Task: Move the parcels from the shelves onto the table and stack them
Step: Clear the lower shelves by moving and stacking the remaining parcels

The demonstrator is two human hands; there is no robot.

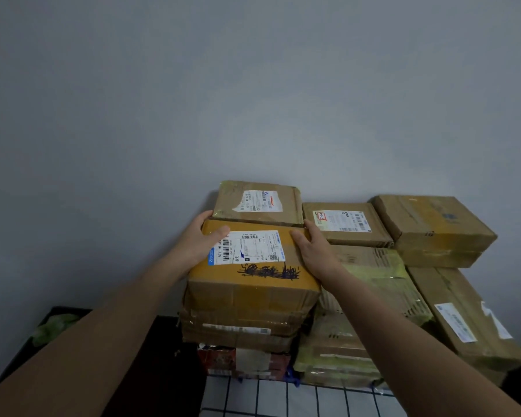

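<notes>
A yellow-taped cardboard parcel (253, 278) is held at the top of the front left stack and is gripped from both sides. The left hand (200, 240) is curled round its far left corner, with the thumb laid across the top face at the edge of a white shipping label (247, 246). The right hand (315, 251) is clasped on the far right corner, the thumb resting on top and the fingers folded down the side. A black scribble is seen just below the label. The held parcel lies on a flatter taped parcel (241, 329), beneath which a red-printed parcel (220, 359) is stacked; whether the weight is fully set down cannot be told. Just behind it, near the grey wall (253, 85), a brown parcel with a torn label (259, 203) is placed at about the same height. To the right, a labelled parcel with a red mark (343, 225) is set on a green-taped parcel (379, 275). Further right, a plain brown parcel (433, 227) is turned at an angle on top of another, and a long parcel (466, 317) is laid in front of it. The stacks are borne by a dark table (163, 371), partly covered by a white cloth with a dark grid (283, 398). A crumpled green item (53, 326), too blurred to identify, is seen at the far left.
</notes>
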